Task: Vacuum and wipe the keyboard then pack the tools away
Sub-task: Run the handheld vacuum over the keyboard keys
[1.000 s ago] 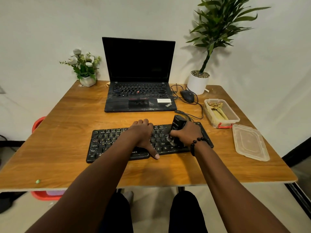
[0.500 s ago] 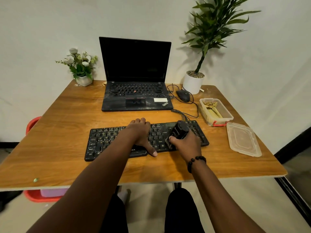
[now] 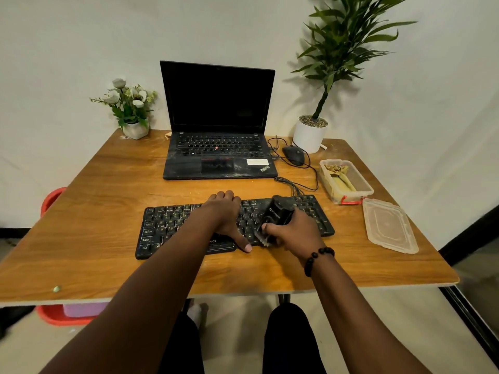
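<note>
With your left hand [image 3: 226,215] pressing flat, fingers together, on the keyboard [image 3: 172,225] and your right hand [image 3: 293,232] curled round the mini vacuum [image 3: 275,217] brushing keys beneath your fingertips, a hard drag could pop keycaps

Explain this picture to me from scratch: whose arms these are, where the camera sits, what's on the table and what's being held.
No machine here: a person wears a camera on the head, looking down at their own hands. The left hand rests flat on the black keyboard, steadying it. The right hand grips a small black vacuum, its brush end down on the keys. Behind, on the wooden table, stand a laptop, a mouse and two potted plants. To the right sit an open plastic box holding a cloth, with its lid beside it.
</note>
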